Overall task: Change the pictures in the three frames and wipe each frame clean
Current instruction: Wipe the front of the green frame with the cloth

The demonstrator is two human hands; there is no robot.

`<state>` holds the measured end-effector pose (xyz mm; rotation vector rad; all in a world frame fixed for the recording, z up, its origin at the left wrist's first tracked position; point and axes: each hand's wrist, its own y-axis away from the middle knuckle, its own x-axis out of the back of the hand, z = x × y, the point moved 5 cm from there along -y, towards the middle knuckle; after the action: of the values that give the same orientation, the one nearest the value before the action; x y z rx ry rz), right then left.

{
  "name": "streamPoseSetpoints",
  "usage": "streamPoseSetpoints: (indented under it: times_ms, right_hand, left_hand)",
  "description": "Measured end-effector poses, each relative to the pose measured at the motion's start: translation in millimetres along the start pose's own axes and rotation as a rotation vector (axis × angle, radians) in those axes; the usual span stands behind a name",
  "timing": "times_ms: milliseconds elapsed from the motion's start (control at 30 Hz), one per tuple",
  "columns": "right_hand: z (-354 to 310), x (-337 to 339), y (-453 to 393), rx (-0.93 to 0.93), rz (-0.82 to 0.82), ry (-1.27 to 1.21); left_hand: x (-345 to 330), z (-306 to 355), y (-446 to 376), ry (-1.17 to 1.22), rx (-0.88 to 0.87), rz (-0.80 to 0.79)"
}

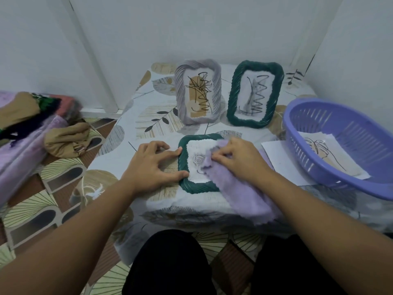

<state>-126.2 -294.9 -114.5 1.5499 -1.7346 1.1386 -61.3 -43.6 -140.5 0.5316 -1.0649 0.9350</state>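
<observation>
On table, flat green frame (198, 184) with rose picture, left hand (152, 165) bracing it open-fingered, right hand (238, 159) grip clutching lilac cloth (244, 194)

Both hands down on the job, arms reaching in from the bottom corners

Left hand (152, 163) is palm-down with fingers (170, 155) spread and fairly straight, tips and thumb pressing against the left edge of the flat green frame (182, 167). Right hand (238, 159) is knuckles-up, fingers curled and bunching the purple cloth (244, 194) against the frame's face. Both forearms bare, wrists pretty much straight, black-clad knees below.
</observation>
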Motion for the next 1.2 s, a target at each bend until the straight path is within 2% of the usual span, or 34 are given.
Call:
streamPoseSetpoints:
  times_ms: [100, 233, 267, 367, 433, 600, 800, 967, 1000, 1133, 1200]
  right_hand:
    - [-8.8, -8.0, -14.2, -0.028, 0.010, 0.017]
    - [-10.4, 0.6, 22.7, 0.075, -0.240, -0.072]
    - [-4.9, 5.5, 24.4, 0.061, -0.247, -0.057]
    - [0.1, 11.2, 4.8, 0.000, -0.075, 0.080]
    - [-3.7, 3.0, -1.0, -0.045, -0.014, 0.029]
    - [-1.7, 4.1, 28.9, 0.032, -0.210, -0.136]
    - [-2.8, 0.0, 1.5, -0.055, 0.006, -0.093]
    - [-0.5, 3.6, 28.0, 0.012, -0.217, -0.219]
    - [2.2, 5.6, 27.1, -0.003, -0.208, -0.224]
    - [-2.1, -0.1, 5.5, -0.060, 0.012, -0.079]
    - [-12.9, -7.4, 4.8, -0.002, -0.046, -0.083]
  left_hand:
    - [0.9, 0.5, 0.1, 0.014, -0.001, 0.018]
    - [0.4, -1.1, 0.3, 0.012, 0.008, 0.000]
    - [0.5, -1.0, 0.7, 0.008, 0.005, 0.000]
    - [1.2, 1.3, 1.3, 0.011, 0.008, 0.003]
    - [2.5, 2.3, 2.3, 0.029, 0.011, 0.011]
    - [2.0, 1.9, 2.5, 0.040, 0.011, 0.007]
    - [2.5, 3.1, 2.8, 0.031, 0.008, 0.017]
    - [2.5, 2.5, 3.1, 0.037, 0.007, 0.010]
    - [2.8, 2.5, 3.2, 0.037, 0.008, 0.011]
    - [2.7, 3.9, 3.2, 0.030, 0.008, 0.017]
    - [2.7, 3.0, 2.4, 0.032, 0.007, 0.024]
